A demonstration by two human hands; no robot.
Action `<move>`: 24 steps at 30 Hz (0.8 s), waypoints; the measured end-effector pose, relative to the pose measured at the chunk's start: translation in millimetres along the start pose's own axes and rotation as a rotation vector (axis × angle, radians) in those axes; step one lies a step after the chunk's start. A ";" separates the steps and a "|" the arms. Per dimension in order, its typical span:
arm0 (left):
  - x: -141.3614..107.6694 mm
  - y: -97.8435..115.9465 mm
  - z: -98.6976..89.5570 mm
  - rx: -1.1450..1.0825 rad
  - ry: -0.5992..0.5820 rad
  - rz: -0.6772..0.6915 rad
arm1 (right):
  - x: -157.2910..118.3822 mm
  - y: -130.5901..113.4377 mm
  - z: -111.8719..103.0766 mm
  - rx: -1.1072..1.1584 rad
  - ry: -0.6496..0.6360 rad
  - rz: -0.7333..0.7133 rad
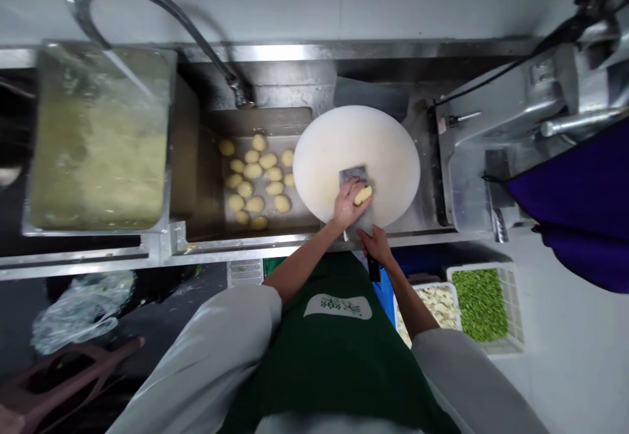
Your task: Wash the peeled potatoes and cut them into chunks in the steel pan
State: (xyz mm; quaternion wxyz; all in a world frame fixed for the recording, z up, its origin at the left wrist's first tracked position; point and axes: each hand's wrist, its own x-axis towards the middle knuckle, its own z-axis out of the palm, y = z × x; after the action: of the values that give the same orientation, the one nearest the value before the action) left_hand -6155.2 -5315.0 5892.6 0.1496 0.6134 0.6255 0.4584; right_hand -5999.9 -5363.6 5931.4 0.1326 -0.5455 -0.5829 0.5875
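On the round white cutting board (334, 145), my left hand (346, 202) grips a peeled yellow potato (362, 195) between thumb and fingers. A broad cleaver blade (352, 174) shows beyond and below that hand, lying close under it. My right hand (377, 244), at the board's near edge, is closed on the cleaver, whose black handle (373, 270) points toward my apron. Whether the blade touches the potato is hidden by my left hand. Several peeled potatoes (253, 170) lie in the sink basin (211, 217) left of the board.
A curved faucet (162, 1) runs water into a deep metal container (170, 158) at far left. Right of the board stands a metal machine (472, 139) with a purple cloth (580, 198) nearby. Below right are baskets of chopped greens (479, 306) and pale slices (437, 306).
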 end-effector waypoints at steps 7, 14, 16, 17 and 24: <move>21.0 -32.1 -142.8 0.026 0.395 -0.068 | 25.4 -107.0 92.5 -0.273 -0.104 -0.196; 4.4 -150.8 -393.0 0.255 0.930 -0.416 | 54.1 -249.3 270.1 -0.697 -0.392 -0.462; 1.0 -199.3 -450.4 0.258 0.959 -0.460 | 56.3 -263.6 288.7 -0.697 -0.405 -0.482; 0.8 -222.8 -472.6 0.250 0.969 -0.495 | 57.2 -264.8 288.4 -0.694 -0.380 -0.473; 2.5 -244.9 -496.5 0.337 0.749 -0.392 | 60.0 -213.0 153.2 -0.782 0.102 -0.230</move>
State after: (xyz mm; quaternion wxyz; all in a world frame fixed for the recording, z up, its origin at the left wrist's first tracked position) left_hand -6682.2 -5464.1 5973.8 -0.1048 0.2911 0.8066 0.5037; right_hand -6246.2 -5338.1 6036.8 0.0087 -0.5146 -0.8120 0.2753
